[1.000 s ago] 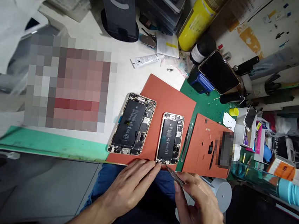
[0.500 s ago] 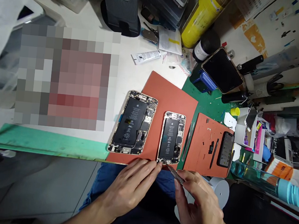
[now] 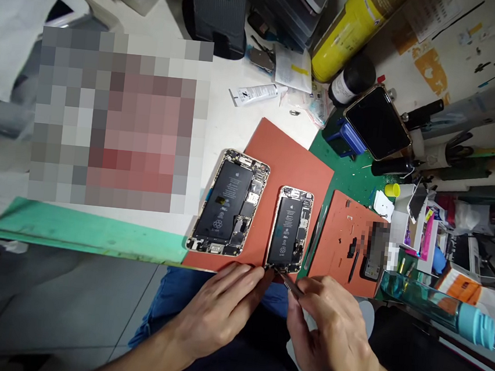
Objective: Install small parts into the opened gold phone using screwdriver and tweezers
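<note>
The smaller opened phone (image 3: 286, 230), its dark battery and circuit parts bare, lies near the front table edge. My left hand (image 3: 222, 305) has its fingers together, tips pressed against the lower left corner of this phone. In my right hand (image 3: 332, 328) is a slim metal tool with a ridged grip (image 3: 292, 285), pinched between thumb and fingers. Its thin tip meets the lower end of the same phone; fingertips partly hide the exact contact. To the left, a larger opened phone (image 3: 228, 204) also lies with its battery showing, untouched.
Both opened phones rest at least partly on a reddish mat (image 3: 272, 153). A second reddish mat (image 3: 329, 246) on the right carries small parts and a dark pen-like tool (image 3: 353, 268). Metal tweezers (image 3: 316, 236) lie between the mats. A blue bottle (image 3: 437, 306) lies far right.
The whole scene has shifted slightly right in the picture as the camera turned. Both hands stay at the smaller phone's lower end; the metal tool appears slightly turned in my right hand.
</note>
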`<action>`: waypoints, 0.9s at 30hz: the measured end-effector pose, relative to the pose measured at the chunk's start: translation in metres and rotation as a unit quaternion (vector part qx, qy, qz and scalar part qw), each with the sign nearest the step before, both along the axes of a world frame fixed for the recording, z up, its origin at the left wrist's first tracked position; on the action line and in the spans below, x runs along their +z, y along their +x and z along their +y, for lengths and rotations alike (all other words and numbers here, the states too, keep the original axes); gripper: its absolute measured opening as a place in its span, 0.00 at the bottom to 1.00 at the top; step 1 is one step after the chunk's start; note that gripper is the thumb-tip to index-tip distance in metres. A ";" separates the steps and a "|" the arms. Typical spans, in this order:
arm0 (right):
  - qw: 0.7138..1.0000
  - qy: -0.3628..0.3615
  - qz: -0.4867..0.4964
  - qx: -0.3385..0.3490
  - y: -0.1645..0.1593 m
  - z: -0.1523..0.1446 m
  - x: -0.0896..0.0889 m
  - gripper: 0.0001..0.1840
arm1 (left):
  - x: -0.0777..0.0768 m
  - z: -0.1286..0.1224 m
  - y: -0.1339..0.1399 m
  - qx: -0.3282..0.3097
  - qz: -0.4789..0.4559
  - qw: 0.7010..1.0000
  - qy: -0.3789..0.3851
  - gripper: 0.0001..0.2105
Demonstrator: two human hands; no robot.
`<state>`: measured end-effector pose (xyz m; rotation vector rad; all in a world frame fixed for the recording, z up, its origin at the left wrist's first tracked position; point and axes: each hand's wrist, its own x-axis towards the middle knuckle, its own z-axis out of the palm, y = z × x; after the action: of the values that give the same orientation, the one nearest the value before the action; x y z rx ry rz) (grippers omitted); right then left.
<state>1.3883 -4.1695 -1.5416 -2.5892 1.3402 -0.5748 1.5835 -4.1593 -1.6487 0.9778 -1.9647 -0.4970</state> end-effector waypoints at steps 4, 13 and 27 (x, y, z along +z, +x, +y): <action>1.000 -0.010 0.008 0.002 0.001 -0.002 -0.001 0.12 | -0.002 0.003 0.003 -0.004 -0.011 1.000 -0.008 0.13; 0.996 0.065 0.010 0.054 0.000 -0.001 0.008 0.12 | -0.016 0.011 0.004 -0.009 0.012 0.999 0.048 0.21; 0.998 0.052 0.025 -0.006 -0.002 0.002 0.011 0.13 | -0.011 0.007 0.000 0.009 -0.002 1.000 -0.023 0.12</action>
<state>1.3866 -4.1675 -1.5305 -2.5298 1.3635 -0.4332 1.5839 -4.1523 -1.6594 0.9687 -1.9607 -0.4386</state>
